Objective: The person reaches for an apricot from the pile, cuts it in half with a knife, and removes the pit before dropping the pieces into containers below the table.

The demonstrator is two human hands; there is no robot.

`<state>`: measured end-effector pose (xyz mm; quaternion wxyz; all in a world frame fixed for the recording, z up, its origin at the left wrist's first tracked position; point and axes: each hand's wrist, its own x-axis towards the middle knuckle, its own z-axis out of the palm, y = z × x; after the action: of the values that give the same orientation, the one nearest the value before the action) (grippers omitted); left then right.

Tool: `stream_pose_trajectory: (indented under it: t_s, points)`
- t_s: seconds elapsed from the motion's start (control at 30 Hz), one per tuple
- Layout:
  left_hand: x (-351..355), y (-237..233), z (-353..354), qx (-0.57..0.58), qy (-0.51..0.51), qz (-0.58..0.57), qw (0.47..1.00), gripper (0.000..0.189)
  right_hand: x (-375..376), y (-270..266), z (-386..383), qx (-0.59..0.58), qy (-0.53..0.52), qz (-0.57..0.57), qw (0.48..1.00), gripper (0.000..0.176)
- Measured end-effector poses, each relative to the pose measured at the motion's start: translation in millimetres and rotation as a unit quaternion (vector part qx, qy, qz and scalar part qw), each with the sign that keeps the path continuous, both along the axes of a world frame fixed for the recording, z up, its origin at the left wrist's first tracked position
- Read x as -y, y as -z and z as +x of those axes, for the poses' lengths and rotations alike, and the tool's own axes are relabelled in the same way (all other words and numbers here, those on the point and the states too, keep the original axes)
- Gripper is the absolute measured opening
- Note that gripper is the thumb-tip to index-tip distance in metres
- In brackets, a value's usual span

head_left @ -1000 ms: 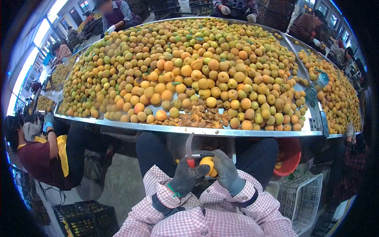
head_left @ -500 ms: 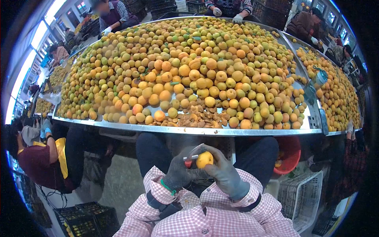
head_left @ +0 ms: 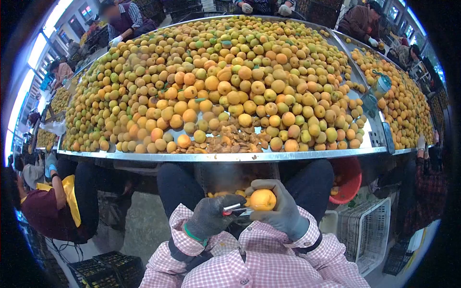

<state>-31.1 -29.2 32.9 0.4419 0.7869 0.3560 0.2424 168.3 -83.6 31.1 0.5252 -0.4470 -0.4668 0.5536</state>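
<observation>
My left hand (head_left: 210, 217), in a dark grey glove, is closed around a small hand tool with a shiny metal end and a red part (head_left: 234, 208). Its narrow metal tip reaches the lower left side of an apricot (head_left: 262, 199). That apricot sits in my right hand (head_left: 283, 211), whose grey-gloved fingers curl over its top and right side. Both hands are above my lap, in front of the table edge. Beneath them, yellow fruit (head_left: 218, 194) shows between my knees, partly covered by the hands.
Apricots (head_left: 211, 81) are heaped on a metal-edged table (head_left: 230, 157), with brown peelings or scraps (head_left: 235, 140) near its front edge. A bottle (head_left: 377, 90) stands on the right divider. A red basin (head_left: 346, 180) and white crate (head_left: 367, 235) are on my right. Several people work around the tables.
My hands have moved apart slightly, the right one shifting rightward with the apricot. More of the apricot and the metal tip now shows, and the view has shifted a little.
</observation>
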Motion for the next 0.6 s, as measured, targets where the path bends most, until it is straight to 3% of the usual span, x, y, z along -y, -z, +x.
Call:
stream_pose_trajectory:
  t_s: [0.1, 0.17, 0.3, 0.37, 0.6]
  points:
    - [4.9, 2.1, 0.3, -0.063, 0.018, 0.042, 0.997, 0.037, 2.9, -5.4, 2.6, 0.063, -0.035, 0.006, 0.997, 0.07]
    - [8.7, 1.9, 2.4, -0.079, 0.019, 0.054, 0.995, 0.037, 2.4, -11.6, -5.7, -0.059, -0.012, 0.01, 0.998, 0.074]
    - [13.2, -4.0, 6.4, -0.087, -0.008, 0.057, 0.995, 0.039, 8.8, -13.1, -13.9, -0.078, -0.009, -0.027, 0.997, 0.077]
    - [14.1, -3.5, 6.5, -0.086, -0.008, 0.057, 0.995, 0.039, 8.2, -14.5, -10.8, 0.029, 0.003, 0.007, 1.0, 0.073]
    - [22.2, 1.4, 3.7, -0.082, -0.015, 0.063, 0.995, 0.038, 4.2, -20.4, -14.8, 0.061, 0.027, 0.104, 0.992, 0.063]
